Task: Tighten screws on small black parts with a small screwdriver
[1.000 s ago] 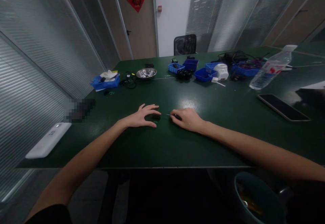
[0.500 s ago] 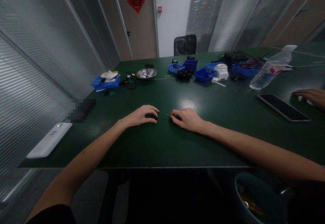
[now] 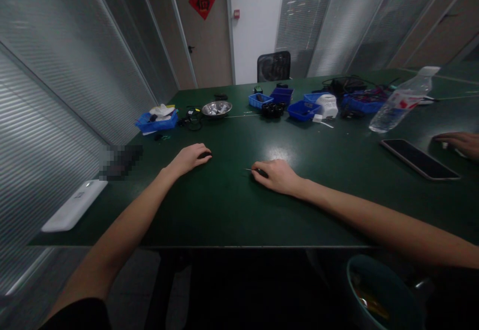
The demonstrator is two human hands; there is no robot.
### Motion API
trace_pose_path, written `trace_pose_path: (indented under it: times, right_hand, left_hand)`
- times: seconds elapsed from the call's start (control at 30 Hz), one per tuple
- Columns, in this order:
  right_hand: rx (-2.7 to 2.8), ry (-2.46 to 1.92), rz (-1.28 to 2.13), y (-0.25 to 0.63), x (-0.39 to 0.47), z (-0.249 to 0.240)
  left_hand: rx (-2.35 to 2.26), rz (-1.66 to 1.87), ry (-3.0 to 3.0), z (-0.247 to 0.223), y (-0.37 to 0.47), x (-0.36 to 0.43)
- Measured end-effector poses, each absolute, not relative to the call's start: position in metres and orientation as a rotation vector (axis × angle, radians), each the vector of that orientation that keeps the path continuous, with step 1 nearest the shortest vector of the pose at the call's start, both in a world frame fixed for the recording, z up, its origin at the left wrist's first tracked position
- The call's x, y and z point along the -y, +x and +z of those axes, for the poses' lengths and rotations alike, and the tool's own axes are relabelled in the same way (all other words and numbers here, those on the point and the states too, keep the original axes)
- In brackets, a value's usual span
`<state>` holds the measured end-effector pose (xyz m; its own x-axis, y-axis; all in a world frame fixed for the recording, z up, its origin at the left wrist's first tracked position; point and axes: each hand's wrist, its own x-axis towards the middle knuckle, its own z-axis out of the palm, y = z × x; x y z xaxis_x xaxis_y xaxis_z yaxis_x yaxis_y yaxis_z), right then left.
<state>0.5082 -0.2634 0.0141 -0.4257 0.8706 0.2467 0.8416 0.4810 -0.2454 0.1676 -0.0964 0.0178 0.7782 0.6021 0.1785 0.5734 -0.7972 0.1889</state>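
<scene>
My right hand [image 3: 277, 175] rests on the green table with thumb and forefinger pinched together. A thin, light, pin-like piece [image 3: 247, 169] sticks out leftward from this pinch; the rest of it is hidden by the fingers, and its exact kind is too small to tell. My left hand [image 3: 191, 158] is over the table further left, apart from the right one. Its fingers are bent, with a narrow dark gap to the thumb, and nothing shows between them. A shiny metal bowl [image 3: 217, 109] holding small pale pieces stands beyond my left hand.
Blue trays [image 3: 303, 111], a black cable coil [image 3: 193, 120] and a blue basket [image 3: 157, 120] sit along the far side. A water bottle [image 3: 402, 103] and a phone [image 3: 419, 159] lie right, near another person's hand [image 3: 458, 143]. A white device [image 3: 77, 205] lies left.
My left hand has moved left and away from me, and its fingers are closer to the thumb. The right hand has stayed in place with the thin piece.
</scene>
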Motion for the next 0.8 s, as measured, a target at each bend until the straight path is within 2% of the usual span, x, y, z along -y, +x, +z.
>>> trace_pose_path:
  times: [0.23, 0.43, 0.8]
  right_hand:
    - [2.395, -1.45, 0.116, 0.507, 0.264, 0.016]
    - [2.401, -1.444, 0.117, 0.508, 0.263, 0.014]
    - [2.401, -1.441, 0.144, 0.508, 0.264, 0.016]
  left_hand:
    - [-1.56, 0.28, 2.794, 0.008, 0.102, 0.049]
    - [-2.095, 0.305, 2.469, 0.002, 0.055, 0.031]
    - [-2.312, 0.449, 2.24, -0.002, 0.043, 0.03]
